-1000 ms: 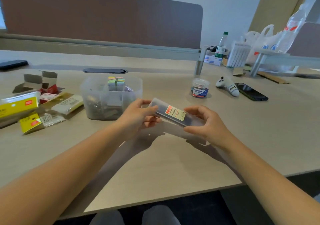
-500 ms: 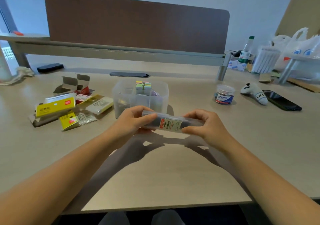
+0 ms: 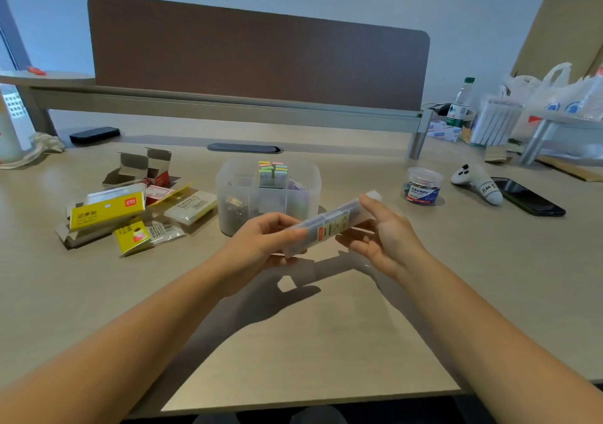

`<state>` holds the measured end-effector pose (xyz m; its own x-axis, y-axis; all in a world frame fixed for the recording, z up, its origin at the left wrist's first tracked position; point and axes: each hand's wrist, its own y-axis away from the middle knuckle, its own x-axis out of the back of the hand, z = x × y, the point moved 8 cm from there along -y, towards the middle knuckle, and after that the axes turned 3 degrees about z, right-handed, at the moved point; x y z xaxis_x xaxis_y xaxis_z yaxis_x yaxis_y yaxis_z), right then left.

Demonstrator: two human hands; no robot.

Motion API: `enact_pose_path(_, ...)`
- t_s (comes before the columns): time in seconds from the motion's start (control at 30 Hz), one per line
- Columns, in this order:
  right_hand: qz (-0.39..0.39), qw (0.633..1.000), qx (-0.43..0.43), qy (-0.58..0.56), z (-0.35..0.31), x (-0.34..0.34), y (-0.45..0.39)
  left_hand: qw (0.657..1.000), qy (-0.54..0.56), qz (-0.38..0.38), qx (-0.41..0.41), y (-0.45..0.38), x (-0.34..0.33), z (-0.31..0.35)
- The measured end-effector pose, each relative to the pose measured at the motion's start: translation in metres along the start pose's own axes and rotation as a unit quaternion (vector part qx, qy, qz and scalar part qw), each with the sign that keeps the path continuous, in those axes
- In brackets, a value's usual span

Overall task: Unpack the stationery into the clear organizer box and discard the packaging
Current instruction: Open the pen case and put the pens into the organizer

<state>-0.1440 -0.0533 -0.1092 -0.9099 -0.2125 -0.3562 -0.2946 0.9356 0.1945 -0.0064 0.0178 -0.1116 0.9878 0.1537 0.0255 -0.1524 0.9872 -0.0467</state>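
A long translucent plastic case (image 3: 332, 223) with an orange-and-cream label is held tilted above the desk, its far end higher. My left hand (image 3: 264, 239) grips its near end. My right hand (image 3: 381, 231) supports the far end, thumb on top, fingers spread underneath. Behind them stands the clear organizer box (image 3: 306, 189), holding pastel sticky tabs (image 3: 272, 171) and metal clips. To the left lies a heap of packaging (image 3: 107, 210): yellow sleeves, opened small cartons and plastic wrappers.
A round tub of binder clips (image 3: 423, 185), a white game controller (image 3: 476, 184) and a black phone (image 3: 527, 197) lie to the right. Bottle, boxes and plastic bags crowd the back right. Another dark phone (image 3: 94, 134) lies far left. A brown divider (image 3: 261, 52) closes the back.
The case has turned from level to tilted, far end up and to the right. My right hand's fingers have spread beneath it. The view shifted slightly left.
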Motion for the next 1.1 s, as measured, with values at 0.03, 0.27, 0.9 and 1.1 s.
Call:
enact_pose_path(0.03,0.002,1.000,0.000,-0.009,-0.002,0.000,0.000,1.000,-0.009,-0.004,-0.001,0.000,0.000,0.000)
enact_pose_path(0.27,-0.014,0.998,-0.001,0.061,0.001,-0.001,-0.002,0.999,0.034,0.022,0.023,-0.006,0.012,-0.005)
enact_pose_path(0.9,-0.206,0.867,0.173,0.420,0.001,-0.044,0.020,1.000,-0.015,0.002,-0.007,-0.008,0.006,-0.002)
enact_pose_path(1.1,-0.204,0.861,0.195,0.422,0.001,-0.041,0.022,0.998,0.011,0.051,-0.027,-0.006,0.018,0.002)
